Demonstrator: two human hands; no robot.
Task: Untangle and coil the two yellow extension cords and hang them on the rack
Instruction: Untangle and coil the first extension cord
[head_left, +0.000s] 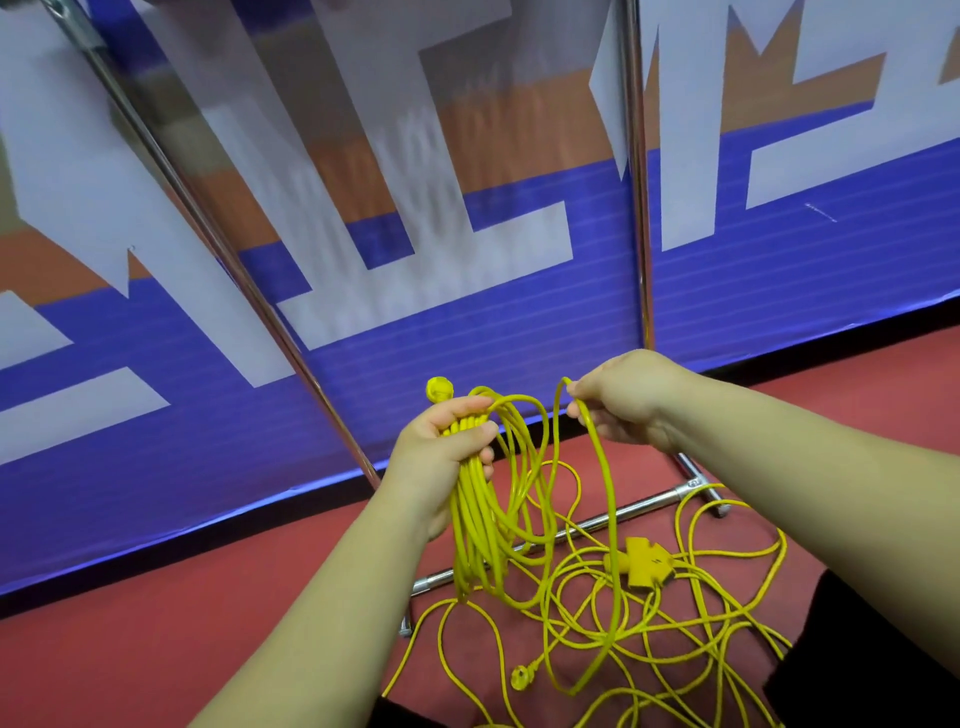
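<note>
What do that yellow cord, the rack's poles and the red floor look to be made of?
The yellow cord looks plastic- or rubber-sheathed, smooth and faintly glossy; it bends in soft loops. The rack poles look like polished, probably chromed metal: bright mirror-like streaks. The red floor seems matte, perhaps rubber or vinyl; even colour, no shine.

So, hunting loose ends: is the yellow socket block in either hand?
No, the socket block lies on the floor; the left hand grips coiled loops, the right hand pinches one strand.
</note>
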